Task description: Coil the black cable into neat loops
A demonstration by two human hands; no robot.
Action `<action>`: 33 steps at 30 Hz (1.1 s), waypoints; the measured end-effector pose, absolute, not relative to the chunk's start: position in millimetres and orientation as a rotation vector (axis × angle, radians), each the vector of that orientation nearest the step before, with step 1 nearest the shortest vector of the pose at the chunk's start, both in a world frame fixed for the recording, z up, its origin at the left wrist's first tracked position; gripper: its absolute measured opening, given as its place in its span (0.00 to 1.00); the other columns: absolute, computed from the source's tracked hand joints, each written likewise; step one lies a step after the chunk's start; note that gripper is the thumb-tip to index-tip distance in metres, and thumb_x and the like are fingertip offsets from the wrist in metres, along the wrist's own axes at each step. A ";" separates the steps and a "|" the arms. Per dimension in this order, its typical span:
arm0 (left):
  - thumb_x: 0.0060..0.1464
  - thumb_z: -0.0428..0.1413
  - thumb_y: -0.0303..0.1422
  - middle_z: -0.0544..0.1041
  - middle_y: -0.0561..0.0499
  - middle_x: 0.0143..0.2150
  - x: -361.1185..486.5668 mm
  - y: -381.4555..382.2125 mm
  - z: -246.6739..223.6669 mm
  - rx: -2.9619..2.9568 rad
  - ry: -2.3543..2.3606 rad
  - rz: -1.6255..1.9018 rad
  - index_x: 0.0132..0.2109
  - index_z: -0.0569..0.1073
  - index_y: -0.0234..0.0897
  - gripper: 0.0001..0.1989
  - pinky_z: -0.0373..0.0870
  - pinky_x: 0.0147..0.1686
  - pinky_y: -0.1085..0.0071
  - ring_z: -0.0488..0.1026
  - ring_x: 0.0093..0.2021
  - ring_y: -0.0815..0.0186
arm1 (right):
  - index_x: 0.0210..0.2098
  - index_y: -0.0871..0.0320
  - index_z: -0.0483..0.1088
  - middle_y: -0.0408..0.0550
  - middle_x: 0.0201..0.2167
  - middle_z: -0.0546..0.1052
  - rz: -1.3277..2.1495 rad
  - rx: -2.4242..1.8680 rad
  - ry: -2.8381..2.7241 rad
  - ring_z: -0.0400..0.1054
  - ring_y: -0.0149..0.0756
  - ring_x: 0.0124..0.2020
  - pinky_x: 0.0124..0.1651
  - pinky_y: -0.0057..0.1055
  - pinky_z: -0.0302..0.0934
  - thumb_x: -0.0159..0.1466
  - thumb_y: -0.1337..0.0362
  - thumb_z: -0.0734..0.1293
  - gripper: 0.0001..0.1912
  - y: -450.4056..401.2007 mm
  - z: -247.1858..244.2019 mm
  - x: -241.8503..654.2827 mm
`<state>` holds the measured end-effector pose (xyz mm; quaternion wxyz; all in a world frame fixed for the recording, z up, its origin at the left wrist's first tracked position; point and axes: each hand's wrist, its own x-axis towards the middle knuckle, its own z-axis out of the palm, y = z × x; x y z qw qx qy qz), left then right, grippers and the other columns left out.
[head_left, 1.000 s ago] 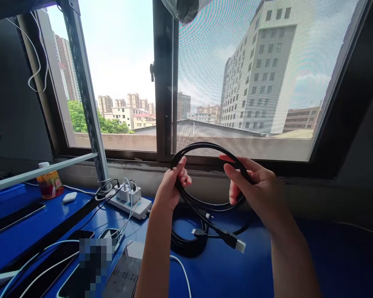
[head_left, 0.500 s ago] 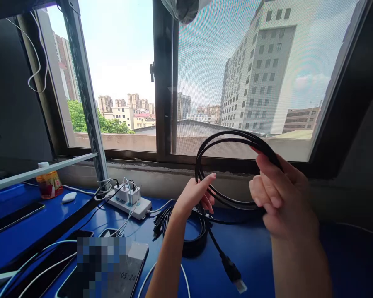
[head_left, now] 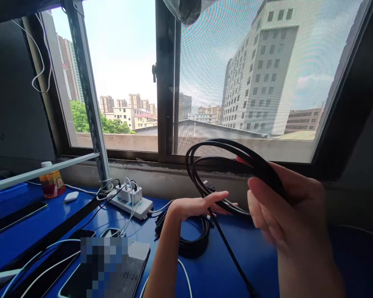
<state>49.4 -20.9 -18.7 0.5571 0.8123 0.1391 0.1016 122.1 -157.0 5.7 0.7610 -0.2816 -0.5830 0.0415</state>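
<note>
Cable [head_left: 262, 163], black, thin and smooth-coated, is held in the air in several loose loops, at four o'clock from the middle of the view. The person's bare right hand [head_left: 294, 207] pinches the bundled strands between thumb and fingers, between three and four o'clock on the loops. The bare left hand [head_left: 202, 207] is at the loops' seven to eight o'clock, fingers extended and thumb spread apart, the strands running close by it; whether it presses on them I cannot tell. One length trails to five o'clock, ending in a dark plug [head_left: 253, 291] cut off by the lower edge.

At six o'clock, beyond the left forearm, a second coil of black cable [head_left: 194, 250] lies on a glossy blue tabletop [head_left: 211, 277]. A flat grey-black device with dim digits [head_left: 136, 269] lies at seven o'clock. At eight is a white rectangular power strip [head_left: 144, 210] carrying white block chargers [head_left: 133, 193]. A white-capped bottle with an orange-yellow label [head_left: 52, 184] stands near nine. A grey metal shelf post [head_left: 87, 82] rises through ten, before a dark-framed window [head_left: 166, 82].
</note>
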 end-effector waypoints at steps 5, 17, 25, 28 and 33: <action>0.55 0.51 0.46 0.79 0.50 0.44 57.9 -22.3 -19.0 1.703 0.053 0.627 0.37 0.77 0.38 0.17 0.66 0.48 0.69 0.74 0.49 0.62 | 0.40 0.42 0.78 0.31 0.03 0.57 0.096 -0.507 -1.327 0.44 0.19 0.03 0.07 0.17 0.44 0.59 0.56 0.71 0.09 -151.2 4.9 124.8; 0.39 0.57 0.62 0.55 0.64 0.12 60.2 -31.7 -1.4 1.295 0.003 1.236 0.30 0.60 0.39 0.30 0.70 0.25 0.71 0.77 0.23 0.59 | 0.32 0.54 0.76 0.30 0.07 0.57 0.361 -0.574 -0.904 0.46 0.18 0.07 0.09 0.16 0.43 0.39 0.53 0.79 0.22 -119.0 14.0 136.3; 0.51 0.53 0.33 0.51 0.65 0.10 33.2 -26.2 8.6 1.486 0.380 1.475 0.35 0.72 0.34 0.07 0.54 0.09 0.80 0.69 0.13 0.67 | 0.52 0.51 0.68 0.38 0.29 0.72 -0.145 -0.892 -1.066 0.56 0.20 0.12 0.10 0.18 0.49 0.51 0.58 0.74 0.29 -112.7 1.4 141.0; 0.53 0.50 0.30 0.52 0.64 0.09 29.9 -29.3 10.8 1.503 0.430 1.462 0.32 0.72 0.33 0.08 0.49 0.08 0.80 0.63 0.09 0.71 | 0.50 0.51 0.71 0.42 0.32 0.73 -0.226 -0.959 -1.113 0.53 0.19 0.15 0.13 0.18 0.51 0.52 0.55 0.73 0.27 -110.8 0.4 139.1; 0.57 0.47 0.28 0.56 0.63 0.10 30.7 -36.4 12.7 1.510 0.424 1.332 0.32 0.71 0.32 0.09 0.48 0.08 0.81 0.59 0.09 0.74 | 0.49 0.53 0.74 0.45 0.30 0.75 -0.262 -0.977 -1.097 0.61 0.25 0.21 0.17 0.20 0.54 0.55 0.54 0.71 0.23 -114.5 3.0 139.1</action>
